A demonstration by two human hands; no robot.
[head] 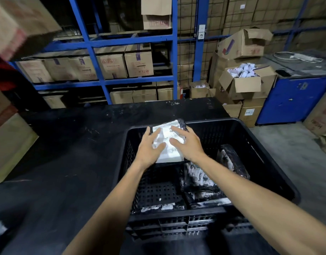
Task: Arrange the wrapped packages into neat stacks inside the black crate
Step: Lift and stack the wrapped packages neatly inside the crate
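A black slatted crate stands on the dark table. At its far left corner lies a wrapped package with a white label. My left hand rests flat on the package's left side, fingers spread. My right hand lies flat on its right side, fingers spread too. Other black-wrapped packages fill the crate: one stack under my right forearm, one tilted package against the right wall, and flat ones along the near wall. I cannot tell whether the hands grip or only press.
The black table extends left of the crate. Blue shelving with cardboard boxes stands behind. Open cartons with white packs and a blue cabinet are at the right. A blurred cardboard box looms at top left.
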